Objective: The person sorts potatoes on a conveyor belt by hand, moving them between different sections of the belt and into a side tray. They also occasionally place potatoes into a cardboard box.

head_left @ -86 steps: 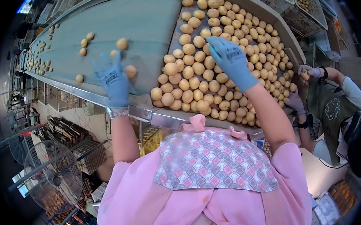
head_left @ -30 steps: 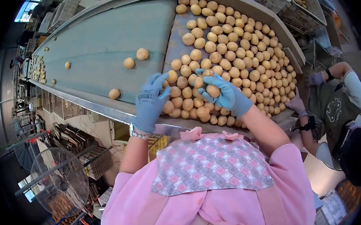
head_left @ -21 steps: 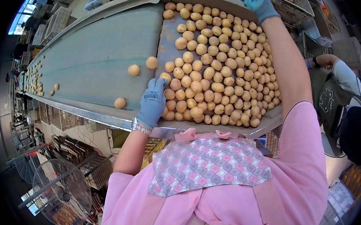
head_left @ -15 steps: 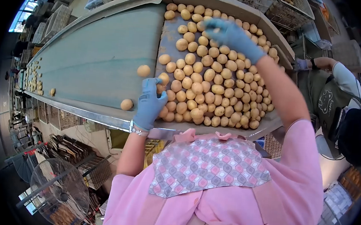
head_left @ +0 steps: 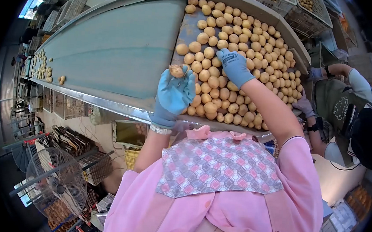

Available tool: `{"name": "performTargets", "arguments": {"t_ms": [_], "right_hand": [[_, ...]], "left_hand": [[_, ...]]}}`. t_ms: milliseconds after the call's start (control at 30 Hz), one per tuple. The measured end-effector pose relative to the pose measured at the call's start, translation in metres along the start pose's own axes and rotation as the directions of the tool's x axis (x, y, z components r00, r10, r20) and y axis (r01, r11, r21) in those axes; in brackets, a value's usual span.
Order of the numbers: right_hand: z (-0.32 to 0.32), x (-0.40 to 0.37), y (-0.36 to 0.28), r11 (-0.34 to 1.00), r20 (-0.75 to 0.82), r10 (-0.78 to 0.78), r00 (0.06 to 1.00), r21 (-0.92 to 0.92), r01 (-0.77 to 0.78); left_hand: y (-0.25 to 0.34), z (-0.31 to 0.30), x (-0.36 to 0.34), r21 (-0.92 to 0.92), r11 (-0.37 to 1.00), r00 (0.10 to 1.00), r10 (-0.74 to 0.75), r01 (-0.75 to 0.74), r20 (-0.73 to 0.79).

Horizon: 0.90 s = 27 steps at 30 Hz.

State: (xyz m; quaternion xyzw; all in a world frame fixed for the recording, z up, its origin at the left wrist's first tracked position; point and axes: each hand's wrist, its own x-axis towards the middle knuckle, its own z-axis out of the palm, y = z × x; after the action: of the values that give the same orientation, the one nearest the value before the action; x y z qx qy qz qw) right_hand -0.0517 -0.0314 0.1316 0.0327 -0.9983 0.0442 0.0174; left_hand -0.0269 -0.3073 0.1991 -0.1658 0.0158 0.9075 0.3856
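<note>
Head view: gripping one tan fruit [head_left: 177,71] in the left hand [head_left: 175,93], at the belt's [head_left: 113,46] right edge. Right of the belt, holding the right hand [head_left: 236,68] over dozens more fruits [head_left: 213,82]; cannot tell grip or read glove print [head_left: 229,58].

Left hand [head_left: 174,96] holds brownish produce [head_left: 177,71]; right hand [head_left: 235,67] over yellowish produce [head_left: 213,82].

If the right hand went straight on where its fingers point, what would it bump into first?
Most likely a round yellow piece of produce just beyond the right hand, up and left in the picture, though depth there is hard to judge.
</note>
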Motion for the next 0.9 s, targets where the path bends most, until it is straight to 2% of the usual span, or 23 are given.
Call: {"name": "performTargets", "arguments": {"t_ms": [33, 133, 167, 233, 267, 300, 333, 400, 433, 500, 533, 567, 600, 667, 700, 733, 767, 833, 900], "right_hand": [[0.001, -0.001, 0.002, 0.999, 0.026, 0.036, 0.999, 0.004, -0.036], [-0.01, -0.005, 0.021, 0.897, -0.026, 0.221, 0.975, 0.397, -0.193], [-0.032, -0.012, 0.009, 0.837, -0.076, 0.201, 0.977, 0.532, -0.131], [-0.066, -0.027, -0.023, 0.661, -0.188, 0.142, 0.972, 0.749, 0.048], [-0.079, -0.033, -0.046, 0.668, -0.212, 0.048, 0.976, 0.733, 0.127], [-0.09, -0.042, -0.067, 0.631, -0.167, -0.021, 0.986, 0.762, 0.143], [-0.1, -0.051, -0.088, 0.592, -0.121, -0.089, 0.989, 0.792, 0.15], [-0.121, -0.06, -0.114, 0.722, -0.251, -0.257, 0.933, 0.592, 0.358], [-0.129, -0.064, -0.117, 0.716, -0.285, -0.211, 0.935, 0.606, 0.346], [-0.143, -0.068, -0.108, 0.686, -0.343, -0.13, 0.931, 0.646, 0.334], [-0.153, -0.068, -0.103, 0.59, -0.383, -0.029, 0.923, 0.739, 0.325], [-0.155, -0.072, -0.09, 0.571, -0.409, 0.03, 0.912, 0.756, 0.32], [-0.152, -0.074, -0.075, 0.611, -0.388, 0.066, 0.919, 0.744, 0.27], [-0.123, -0.082, -0.039, 0.586, -0.221, 0.139, 0.965, 0.804, 0.1], [-0.116, -0.091, -0.031, 0.604, -0.147, 0.197, 0.969, 0.797, -0.002], [-0.096, -0.101, -0.021, 0.619, -0.162, 0.23, 0.96, 0.786, -0.015], [-0.082, -0.111, -0.011, 0.638, -0.133, 0.214, 0.968, 0.769, -0.035], [-0.067, -0.119, -0.01, 0.639, -0.05, 0.207, 0.977, 0.763, -0.096], [-0.055, -0.126, -0.014, 0.635, 0.009, 0.213, 0.977, 0.759, -0.145]], "left_hand": [[-0.008, 0.005, -0.005, 0.037, 0.994, 0.99, 0.108, -0.105, -0.086], [-0.021, 0.003, -0.009, 0.082, 0.984, 0.986, 0.159, -0.155, -0.04], [-0.027, 0.003, -0.008, 0.069, 0.982, 0.981, 0.181, -0.176, -0.068], [-0.035, -0.003, -0.003, 0.023, 0.992, 0.991, 0.124, -0.125, 0.051], [-0.036, -0.007, 0.001, 0.007, 0.995, 0.989, 0.098, -0.099, 0.11], [-0.03, -0.03, 0.012, 0.01, 0.999, 0.947, 0.027, -0.032, 0.319], [-0.029, -0.03, 0.011, -0.099, 0.995, 0.958, 0.045, -0.017, 0.283], [-0.027, -0.018, 0.002, -0.316, 0.949, 0.976, 0.076, -0.007, 0.206], [-0.034, -0.009, -0.006, 0.349, 0.871, 0.937, 0.302, -0.346, 0.176], [-0.03, 0.0, -0.033, 0.036, 0.958, 0.945, 0.273, -0.284, 0.177], [-0.027, -0.001, -0.049, -0.125, 0.962, 0.946, 0.264, -0.244, 0.188], [-0.02, -0.005, -0.07, -0.149, 0.95, 0.925, 0.304, -0.275, 0.229], [-0.01, -0.011, -0.09, -0.216, 0.936, 0.897, 0.334, -0.279, 0.29], [0.005, -0.021, -0.14, -0.344, 0.84, 0.822, 0.513, -0.42, 0.247], [0.017, -0.036, -0.163, -0.285, 0.778, 0.752, 0.622, -0.56, 0.218], [0.03, -0.059, -0.187, -0.22, 0.698, 0.671, 0.716, -0.681, 0.195], [0.042, -0.085, -0.206, -0.174, 0.567, 0.559, 0.823, -0.805, 0.098], [0.076, -0.14, -0.238, 0.011, 0.382, 0.369, 0.898, -0.924, -0.241], [0.11, -0.206, -0.26, 0.346, 0.459, 0.252, 0.828, -0.819, -0.501]]}}
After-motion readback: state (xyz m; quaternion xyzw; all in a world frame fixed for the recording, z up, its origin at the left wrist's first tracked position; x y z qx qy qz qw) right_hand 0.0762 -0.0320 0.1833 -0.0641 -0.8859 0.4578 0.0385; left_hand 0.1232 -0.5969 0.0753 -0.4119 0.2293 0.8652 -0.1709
